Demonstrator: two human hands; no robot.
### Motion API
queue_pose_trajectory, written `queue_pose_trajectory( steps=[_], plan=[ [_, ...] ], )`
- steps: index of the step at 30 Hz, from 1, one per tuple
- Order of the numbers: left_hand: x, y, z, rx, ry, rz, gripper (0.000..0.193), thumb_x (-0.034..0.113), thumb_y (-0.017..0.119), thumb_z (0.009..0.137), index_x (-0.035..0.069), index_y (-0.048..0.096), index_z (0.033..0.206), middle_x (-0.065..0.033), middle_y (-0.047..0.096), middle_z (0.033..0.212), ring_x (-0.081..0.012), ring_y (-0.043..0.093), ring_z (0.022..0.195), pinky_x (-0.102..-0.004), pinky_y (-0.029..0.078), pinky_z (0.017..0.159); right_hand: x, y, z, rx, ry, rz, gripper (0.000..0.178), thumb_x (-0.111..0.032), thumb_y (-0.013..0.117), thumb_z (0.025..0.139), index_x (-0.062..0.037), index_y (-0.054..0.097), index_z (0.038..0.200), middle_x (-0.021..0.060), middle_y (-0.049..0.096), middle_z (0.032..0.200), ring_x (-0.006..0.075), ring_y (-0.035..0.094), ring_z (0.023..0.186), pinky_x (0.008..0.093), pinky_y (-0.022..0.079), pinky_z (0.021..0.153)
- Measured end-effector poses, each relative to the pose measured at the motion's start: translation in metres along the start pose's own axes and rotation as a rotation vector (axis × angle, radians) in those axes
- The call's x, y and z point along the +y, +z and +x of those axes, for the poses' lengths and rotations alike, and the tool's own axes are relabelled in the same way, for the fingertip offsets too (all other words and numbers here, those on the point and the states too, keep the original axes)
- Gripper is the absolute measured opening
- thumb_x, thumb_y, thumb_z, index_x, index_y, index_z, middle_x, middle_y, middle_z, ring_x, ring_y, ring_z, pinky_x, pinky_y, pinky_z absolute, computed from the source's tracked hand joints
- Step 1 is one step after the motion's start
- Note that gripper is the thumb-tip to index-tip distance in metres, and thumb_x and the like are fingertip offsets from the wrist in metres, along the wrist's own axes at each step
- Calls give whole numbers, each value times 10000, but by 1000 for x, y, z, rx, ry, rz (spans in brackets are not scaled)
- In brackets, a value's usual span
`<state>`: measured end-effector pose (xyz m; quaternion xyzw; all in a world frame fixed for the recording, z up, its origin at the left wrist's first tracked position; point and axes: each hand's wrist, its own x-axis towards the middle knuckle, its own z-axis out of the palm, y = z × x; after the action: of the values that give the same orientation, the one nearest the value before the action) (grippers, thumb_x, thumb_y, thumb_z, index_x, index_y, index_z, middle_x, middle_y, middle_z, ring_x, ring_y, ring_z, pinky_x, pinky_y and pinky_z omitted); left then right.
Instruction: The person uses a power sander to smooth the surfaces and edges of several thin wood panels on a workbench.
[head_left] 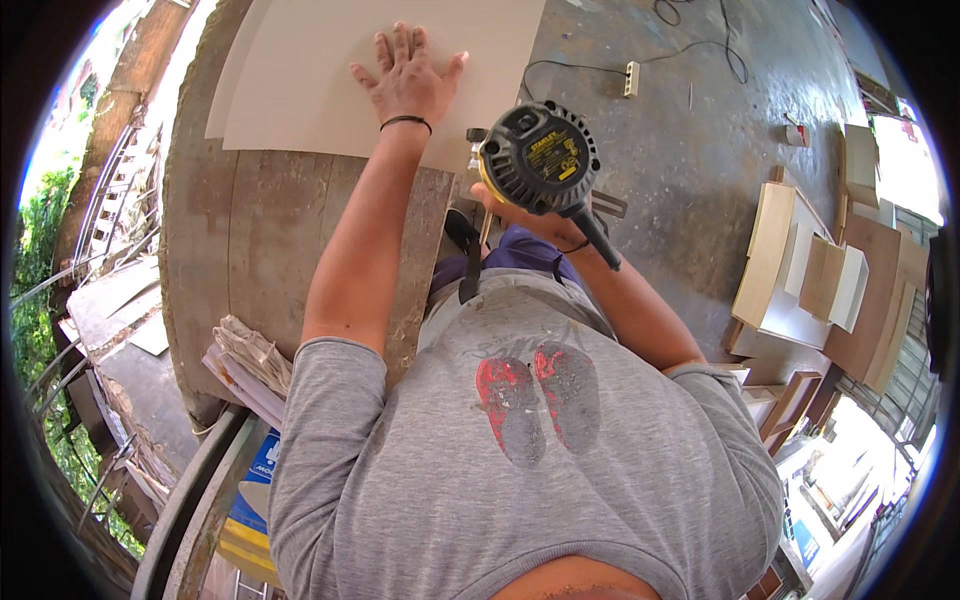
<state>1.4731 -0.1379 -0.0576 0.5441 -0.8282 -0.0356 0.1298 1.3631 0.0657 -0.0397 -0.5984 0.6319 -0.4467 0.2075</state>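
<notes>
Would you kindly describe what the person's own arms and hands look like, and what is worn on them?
Both forearms are bare. Short grey T-shirt sleeves cover only the upper arms. The left hand is ungloved, with a thin black band round the wrist. The right hand is also ungloved and mostly hidden; a dark band seems to circle that wrist too.

Grey concrete floor (pixel 700 130), stacked wooden boards (pixel 800 270), daylight

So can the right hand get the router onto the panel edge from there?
Probably yes: the right hand holds the router just beside the panel, nothing between; the left hand lies flat further in.
</notes>
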Motion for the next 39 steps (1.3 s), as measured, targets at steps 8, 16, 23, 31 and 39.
queue_pose_trajectory(
  steps=[8,16,23,31,39],
  plan=[
    [-2,1,1,-17,-5,15,794,665,364,910,150,312,1513,-54,221,1602,-273,150,1487,-644,54,1146,-24,-2,-9,-10,38,149,665,-191,851,558,-4,578,1136,109,644,1015,208,651,882,310,498,832],
    [-2,-11,-7,-94,48,-138,781,598,551,848,129,414,1457,-113,242,1587,-309,144,1484,-721,37,1088,-45,-11,-33,103,527,778,452,-93,752,754,1,591,1166,113,666,1078,192,669,914,295,518,818],
    [39,-26,-90,-206,215,-189,852,455,686,687,156,440,1446,-149,159,1605,-405,66,1481,-801,-16,1005,-40,-85,-12,95,106,205,356,-205,780,801,-38,654,1088,60,689,974,163,654,839,325,536,739],
    [13,-53,-90,-369,314,-422,720,301,682,753,138,463,1419,-101,272,1579,-350,158,1481,-714,53,1078,-3,-95,48,88,45,-112,305,-272,775,792,-69,687,1001,46,704,923,158,654,837,316,525,766],
    [-33,-18,-48,-43,150,-149,551,439,500,945,157,480,1418,-89,339,1548,-304,231,1461,-590,123,1153,-18,-69,109,58,16,-102,336,-345,788,759,-91,719,969,76,730,870,198,706,793,333,559,729]
  ],
)
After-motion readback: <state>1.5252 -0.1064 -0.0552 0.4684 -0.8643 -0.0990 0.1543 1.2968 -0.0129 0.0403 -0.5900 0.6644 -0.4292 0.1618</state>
